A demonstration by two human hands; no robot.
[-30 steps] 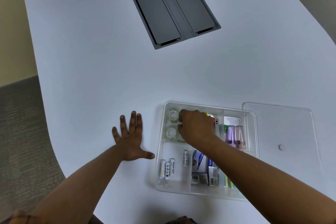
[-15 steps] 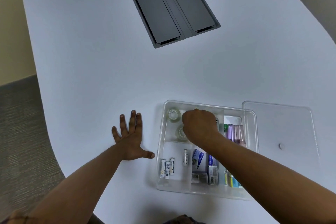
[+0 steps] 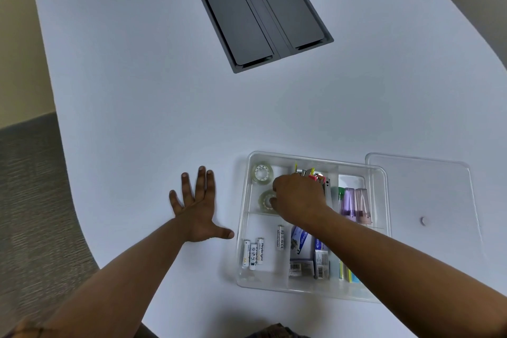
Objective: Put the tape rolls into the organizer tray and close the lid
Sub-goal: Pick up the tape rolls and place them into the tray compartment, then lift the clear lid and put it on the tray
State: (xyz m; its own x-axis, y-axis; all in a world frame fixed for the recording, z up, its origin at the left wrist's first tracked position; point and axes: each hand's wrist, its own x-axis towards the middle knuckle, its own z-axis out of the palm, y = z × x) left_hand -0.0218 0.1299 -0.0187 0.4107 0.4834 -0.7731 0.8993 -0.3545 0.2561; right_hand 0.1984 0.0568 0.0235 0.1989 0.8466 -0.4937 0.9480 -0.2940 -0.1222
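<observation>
I look down at a white table (image 3: 137, 77) with a clear organizer tray (image 3: 242, 241) near its front edge. My left hand (image 3: 196, 208) lies flat on the table just left of the tray, fingers spread, holding nothing.

My right hand (image 3: 299, 199) reaches into the tray's back-left compartment. Two clear tape rolls lie flat there: the far roll (image 3: 262, 173) sits free, and the near roll (image 3: 267, 200) lies right under my fingertips. My fingers are curled down against it, but my knuckles hide the contact, so I cannot tell whether I am gripping it or only touching it.

Other compartments hold batteries (image 3: 253, 254), small boxes (image 3: 301, 255), binder clips (image 3: 312, 173) and highlighters (image 3: 354, 204). The clear lid (image 3: 422, 186) lies flat on the table, against the tray's right side.

I judge that I am seating the tape rolls, with both inside already. Next I would need to let go, pull my hand clear of the tray, take the lid by an edge, line it up with the rim and press it down evenly.
</observation>
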